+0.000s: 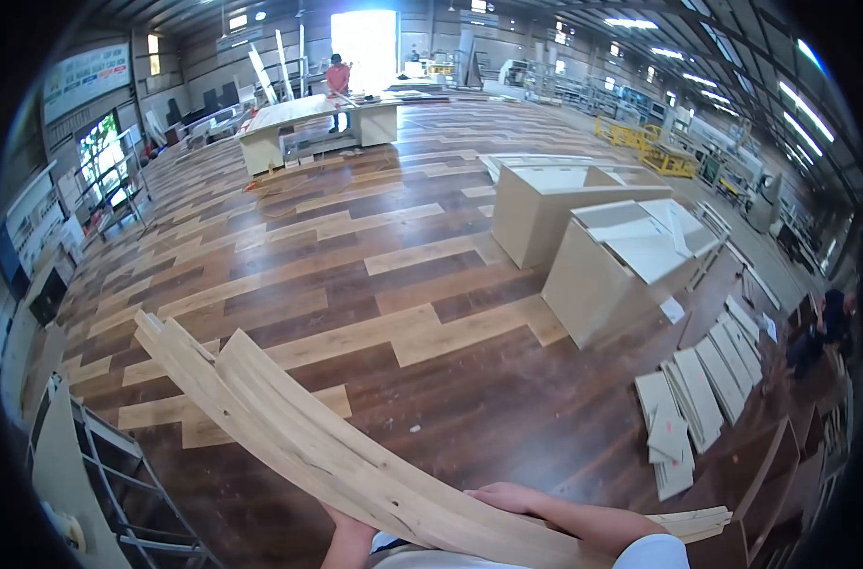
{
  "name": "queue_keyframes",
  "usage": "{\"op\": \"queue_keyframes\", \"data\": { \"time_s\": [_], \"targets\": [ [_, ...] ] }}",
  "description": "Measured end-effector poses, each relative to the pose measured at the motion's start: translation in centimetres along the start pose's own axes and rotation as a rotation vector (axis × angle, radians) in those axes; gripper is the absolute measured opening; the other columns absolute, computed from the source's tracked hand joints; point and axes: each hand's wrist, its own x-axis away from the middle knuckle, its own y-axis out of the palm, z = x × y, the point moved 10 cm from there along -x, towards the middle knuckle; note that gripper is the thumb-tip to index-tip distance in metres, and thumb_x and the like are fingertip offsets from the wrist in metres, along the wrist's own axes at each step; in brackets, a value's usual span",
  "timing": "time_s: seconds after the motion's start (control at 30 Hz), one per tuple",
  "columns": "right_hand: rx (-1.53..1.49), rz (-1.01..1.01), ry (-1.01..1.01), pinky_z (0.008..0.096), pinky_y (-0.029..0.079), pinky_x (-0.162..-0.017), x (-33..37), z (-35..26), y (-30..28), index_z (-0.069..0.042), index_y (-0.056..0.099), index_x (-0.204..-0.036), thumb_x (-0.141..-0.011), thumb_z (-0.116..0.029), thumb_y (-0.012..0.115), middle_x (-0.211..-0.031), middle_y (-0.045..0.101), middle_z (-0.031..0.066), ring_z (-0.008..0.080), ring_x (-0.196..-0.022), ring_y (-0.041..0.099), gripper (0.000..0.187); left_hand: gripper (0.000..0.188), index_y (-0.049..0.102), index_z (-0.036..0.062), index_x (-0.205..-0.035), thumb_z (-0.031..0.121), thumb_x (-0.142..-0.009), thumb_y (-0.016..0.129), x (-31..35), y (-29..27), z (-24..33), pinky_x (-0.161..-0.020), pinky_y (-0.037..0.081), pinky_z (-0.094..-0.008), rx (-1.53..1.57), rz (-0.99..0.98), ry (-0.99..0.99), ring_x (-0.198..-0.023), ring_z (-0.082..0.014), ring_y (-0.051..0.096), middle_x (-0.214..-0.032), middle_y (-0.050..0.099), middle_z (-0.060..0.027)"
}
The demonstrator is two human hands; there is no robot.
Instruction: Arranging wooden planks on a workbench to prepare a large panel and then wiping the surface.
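Observation:
A stack of long, light-brown wooden planks [351, 460] lies slantwise across the front of my body, its far end pointing up and to the left. The planks have dark knots and grain lines, and their ends are staggered. My left hand [352, 531] grips the stack from below at its near-left edge, with its fingers hidden beneath the wood. My right hand [509, 496] is on the far edge of the stack, its forearm reaching across the planks. Its fingertips are partly hidden behind the wood.
Two pale cabinet boxes [583, 275] stand on the plank-patterned floor at right. Several light boards [701, 389] lie in a row nearer. A metal ladder-like frame [118, 474] is at lower left. Someone in red [337, 81] stands at a far worktable [294, 116].

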Motion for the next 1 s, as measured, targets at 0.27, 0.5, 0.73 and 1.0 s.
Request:
{"op": "queue_keyframes", "data": {
  "time_s": [0.27, 0.5, 0.73, 1.0],
  "targets": [
    [0.115, -0.041, 0.02, 0.0392, 0.038, -0.097, -17.1, -7.8, -24.0, -0.009, 0.059, -0.12, -0.086, -0.069, 0.028, -0.123, 0.056, 0.0173, 0.033, -0.115, 0.051, 0.076, 0.068, 0.042, 0.0147, -0.131, 0.064, -0.087, 0.027, -28.2, 5.3, 0.7, -0.095, 0.043, -0.0454, 0.066, 0.009, 0.105, -0.113, -0.029, 0.051, -0.126, 0.051, -0.0065],
    [0.069, -0.058, -0.037, 0.0385, 0.039, -0.097, -29.3, -14.8, -43.4, -0.008, 0.058, -0.121, -0.088, -0.067, 0.027, -0.123, 0.056, 0.0172, 0.032, -0.115, 0.052, 0.075, 0.074, 0.042, 0.0137, -0.132, 0.069, -0.085, 0.026, -50.7, 13.9, 0.3, -0.096, 0.042, -0.0471, 0.009, -0.001, 0.027, -0.115, -0.0306, 0.049, -0.128, 0.05, -0.0085],
    [-0.035, -0.017, -0.076, 0.0378, 0.04, -0.096, -46.0, -14.9, -64.3, -0.008, 0.059, -0.119, -0.089, -0.065, 0.027, -0.121, 0.057, 0.0193, 0.0332, -0.113, 0.054, 0.071, 0.07, 0.043, 0.0146, -0.13, 0.066, -0.086, 0.027, -76.2, 19.9, -2.6, -0.097, 0.041, -0.0482, -0.015, -0.009, 0.041, -0.114, -0.0304, 0.049, -0.124, 0.053, -0.0073],
    [0.08, -0.03, -0.127, 0.0376, 0.039, -0.097, -60.0, -22.5, -88.4, -0.009, 0.057, -0.122, -0.09, -0.062, 0.028, -0.122, 0.056, 0.0204, 0.0349, -0.113, 0.053, 0.069, 0.061, 0.048, 0.0145, -0.126, 0.06, -0.087, 0.038, -101.4, 31.6, -2.7, -0.093, 0.044, -0.0458, -0.029, 0.013, 0.056, -0.108, -0.029, 0.054, -0.119, 0.057, -0.0054]
  ]
}}
